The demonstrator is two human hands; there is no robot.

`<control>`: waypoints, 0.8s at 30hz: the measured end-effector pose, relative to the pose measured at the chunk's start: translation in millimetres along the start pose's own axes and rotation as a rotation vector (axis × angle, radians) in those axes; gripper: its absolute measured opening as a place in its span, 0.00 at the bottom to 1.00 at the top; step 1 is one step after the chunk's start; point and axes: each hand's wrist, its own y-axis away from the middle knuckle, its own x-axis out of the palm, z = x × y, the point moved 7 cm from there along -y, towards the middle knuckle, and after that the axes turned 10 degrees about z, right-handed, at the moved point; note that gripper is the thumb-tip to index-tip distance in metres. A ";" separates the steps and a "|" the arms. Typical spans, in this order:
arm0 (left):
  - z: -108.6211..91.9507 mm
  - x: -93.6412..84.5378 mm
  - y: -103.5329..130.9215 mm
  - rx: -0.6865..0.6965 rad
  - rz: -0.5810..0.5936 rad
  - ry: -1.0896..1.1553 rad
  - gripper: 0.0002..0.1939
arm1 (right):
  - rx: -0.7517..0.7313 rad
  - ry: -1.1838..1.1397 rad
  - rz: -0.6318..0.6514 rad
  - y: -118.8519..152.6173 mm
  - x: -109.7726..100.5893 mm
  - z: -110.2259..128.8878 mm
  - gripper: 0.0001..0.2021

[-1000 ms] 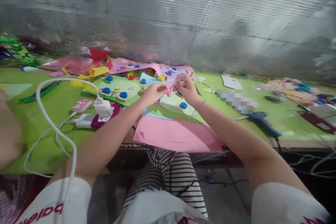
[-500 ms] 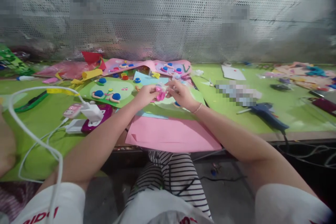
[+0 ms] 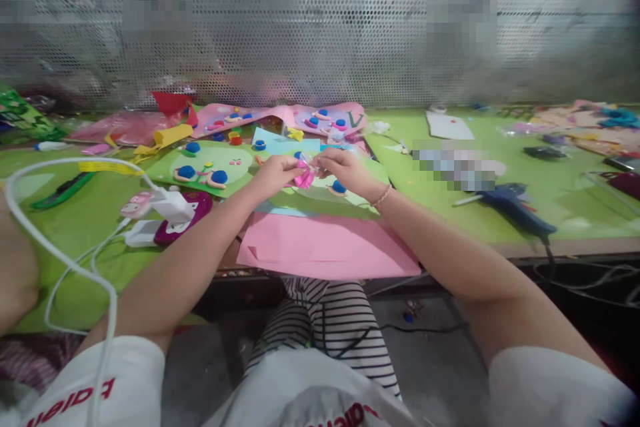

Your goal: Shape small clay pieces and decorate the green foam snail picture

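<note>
One pink piece (image 3: 303,177), likely light and soft, suits edge grips: left hand (image 3: 275,175) clamps its left side, right hand (image 3: 346,171) pinches clear film (image 3: 309,163).

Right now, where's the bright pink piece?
Head view, slightly left of centre: the bright pink piece is held at the left hand, with the right hand close beside it, beyond the plain pink sheet.

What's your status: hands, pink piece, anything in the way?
Left hand pinching pink piece. Right hand at clear plastic beside it, grip unclear. Blue glue gun off to the right, out of the way.
</note>
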 end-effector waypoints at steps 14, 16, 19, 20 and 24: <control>-15.3 9.2 5.7 0.093 0.068 -0.356 0.17 | 0.106 -0.192 0.282 0.1 7.6 -10.2 0.01; -16.1 7.3 6.0 0.086 0.046 -0.369 0.17 | 0.104 -0.171 0.241 -0.4 7.1 -9.9 0.02; -18.0 4.4 6.5 0.076 0.012 -0.394 0.17 | 0.074 -0.027 0.102 -1.3 0.6 -7.5 0.04; -18.8 4.1 6.5 0.075 0.007 -0.405 0.17 | 0.058 0.044 0.064 -1.4 -1.0 -5.8 0.04; -21.5 5.9 6.9 0.090 0.015 -0.458 0.16 | -0.011 0.281 -0.010 0.1 -1.0 3.6 0.05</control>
